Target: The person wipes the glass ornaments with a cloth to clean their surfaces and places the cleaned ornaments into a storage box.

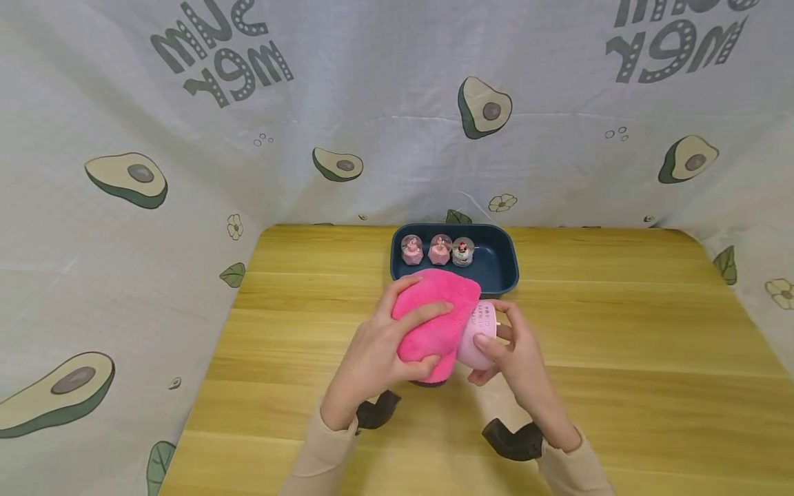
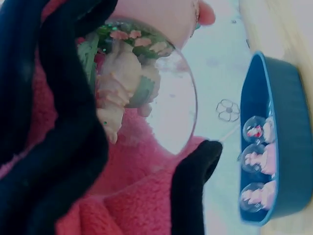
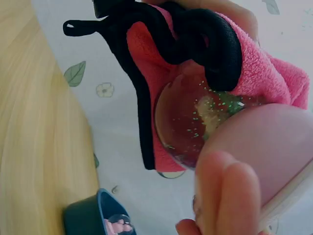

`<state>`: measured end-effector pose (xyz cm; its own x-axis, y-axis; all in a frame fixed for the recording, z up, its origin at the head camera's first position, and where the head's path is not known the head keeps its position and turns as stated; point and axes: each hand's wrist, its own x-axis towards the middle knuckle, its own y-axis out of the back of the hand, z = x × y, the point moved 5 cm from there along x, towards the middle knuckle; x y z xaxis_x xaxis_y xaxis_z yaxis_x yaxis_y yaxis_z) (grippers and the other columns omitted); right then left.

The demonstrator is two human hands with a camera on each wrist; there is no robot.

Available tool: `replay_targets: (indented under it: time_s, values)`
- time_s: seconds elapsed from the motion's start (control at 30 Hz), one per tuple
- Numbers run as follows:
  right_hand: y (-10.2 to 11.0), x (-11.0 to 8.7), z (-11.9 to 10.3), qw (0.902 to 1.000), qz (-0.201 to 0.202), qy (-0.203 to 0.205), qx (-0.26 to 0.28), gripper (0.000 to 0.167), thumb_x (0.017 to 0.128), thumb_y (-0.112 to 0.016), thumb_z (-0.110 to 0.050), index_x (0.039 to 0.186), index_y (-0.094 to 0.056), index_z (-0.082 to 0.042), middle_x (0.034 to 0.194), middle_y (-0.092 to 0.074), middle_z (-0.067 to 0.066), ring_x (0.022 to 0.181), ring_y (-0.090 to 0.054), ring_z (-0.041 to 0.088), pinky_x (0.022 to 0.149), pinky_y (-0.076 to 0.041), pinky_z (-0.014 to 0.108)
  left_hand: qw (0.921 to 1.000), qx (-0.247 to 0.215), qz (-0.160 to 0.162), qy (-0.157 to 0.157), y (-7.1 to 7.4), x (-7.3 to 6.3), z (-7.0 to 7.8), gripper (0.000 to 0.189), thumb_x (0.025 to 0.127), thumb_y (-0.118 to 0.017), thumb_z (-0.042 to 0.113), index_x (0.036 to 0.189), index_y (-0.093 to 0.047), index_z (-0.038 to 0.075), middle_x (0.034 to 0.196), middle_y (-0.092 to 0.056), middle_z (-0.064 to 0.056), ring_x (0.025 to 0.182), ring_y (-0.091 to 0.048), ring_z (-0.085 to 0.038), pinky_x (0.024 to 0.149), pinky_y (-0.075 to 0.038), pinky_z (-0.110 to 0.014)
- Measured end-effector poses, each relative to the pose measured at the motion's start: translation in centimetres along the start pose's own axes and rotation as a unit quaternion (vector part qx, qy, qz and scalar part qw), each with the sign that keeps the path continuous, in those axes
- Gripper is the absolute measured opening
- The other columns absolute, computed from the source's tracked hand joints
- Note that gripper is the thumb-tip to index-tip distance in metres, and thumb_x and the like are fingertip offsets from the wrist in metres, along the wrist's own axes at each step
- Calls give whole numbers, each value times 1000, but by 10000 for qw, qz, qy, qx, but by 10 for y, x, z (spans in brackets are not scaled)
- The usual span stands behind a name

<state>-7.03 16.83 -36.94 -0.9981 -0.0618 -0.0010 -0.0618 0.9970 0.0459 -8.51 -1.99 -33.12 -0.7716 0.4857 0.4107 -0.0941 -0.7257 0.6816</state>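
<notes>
A large snow globe with a pink base is tilted on its side in front of me. My right hand grips that base, thumb on the near side. My left hand holds a bright pink plush cloth wrapped over the glass dome. Green glitter and a pale figure show inside the clear dome in the right wrist view. Black trim edges the cloth, with a hanging loop at one corner. In the left wrist view the dome lies against the cloth.
Behind the hands, a dark blue tray stands on the wooden table. Three small snow globes are in it: two with pink bases, one with a white base. A white avocado-print curtain hangs behind the table.
</notes>
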Motion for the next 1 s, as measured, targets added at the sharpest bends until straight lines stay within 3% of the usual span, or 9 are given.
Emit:
replay_targets:
  time_s: [0.07,0.2,0.37,0.47,0.6,0.7,0.83,0.93,1.0]
  values:
    - [-1,0,0,9997,-158,-60,-171,52,88,-58,-3,134,-33,0,93,-57,24,49,-64,29,46,-54,40,9997,-221,31,77,-1,-1,-4,57,73,-75,27,128,-59,29,147,-30,1,122,-42,-17,70,-52,-29]
    - [1,-3,-8,9922,-671,439,-951,77,81,-72,-3,144,-28,-8,108,-53,24,69,-68,22,58,-57,34,9919,-1177,113,466,0,-3,-15,59,71,-76,25,128,-59,28,146,-28,6,127,-37,-16,79,-53,-32]
    - [8,-5,-23,9549,-816,1748,-2257,104,60,-90,-6,146,-32,-12,120,-50,11,89,-60,14,73,-54,24,9726,-2190,124,771,3,-5,-19,61,69,-76,24,128,-59,26,144,-28,8,129,-32,-17,85,-52,-37]
    - [10,-6,-30,9332,-608,2533,-2475,103,54,-94,-13,141,-40,-6,121,-51,7,88,-57,12,76,-52,18,9704,-2290,86,759,3,-5,-16,62,69,-76,24,129,-58,27,144,-29,7,129,-32,-18,83,-52,-36]
    - [12,-6,-31,9329,-379,2978,-1990,96,55,-94,-27,133,-46,2,114,-54,10,78,-61,11,71,-52,16,9781,-2005,71,561,2,-4,-10,63,70,-76,23,130,-55,27,145,-28,4,130,-31,-19,83,-53,-35]
    - [12,-5,-27,9505,-181,2666,-1587,90,55,-94,-15,129,-47,5,104,-55,12,69,-63,11,63,-54,18,9883,-1489,150,289,2,-3,-5,63,70,-77,24,129,-56,27,145,-29,1,129,-33,-18,82,-53,-34]
    - [9,-3,-16,9844,73,1324,-1153,58,72,-75,-1,122,-47,5,88,-56,15,54,-64,13,48,-54,28,9972,-659,319,-134,1,-3,1,61,69,-78,26,127,-58,26,145,-31,-3,127,-38,-19,79,-53,-31]
    - [7,-3,-10,9945,140,390,-961,40,85,-62,-13,118,-45,3,85,-60,18,45,-61,19,40,-51,35,9980,-375,415,-305,0,-4,3,60,69,-78,27,126,-59,26,145,-33,-5,126,-40,-20,77,-53,-30]
    - [6,-3,-10,9953,6,168,-958,41,89,-58,-19,122,-43,0,89,-62,19,43,-60,22,39,-50,37,9975,-503,421,-249,-2,-5,2,60,68,-78,27,126,-60,26,145,-33,-4,126,-39,-20,78,-53,-30]
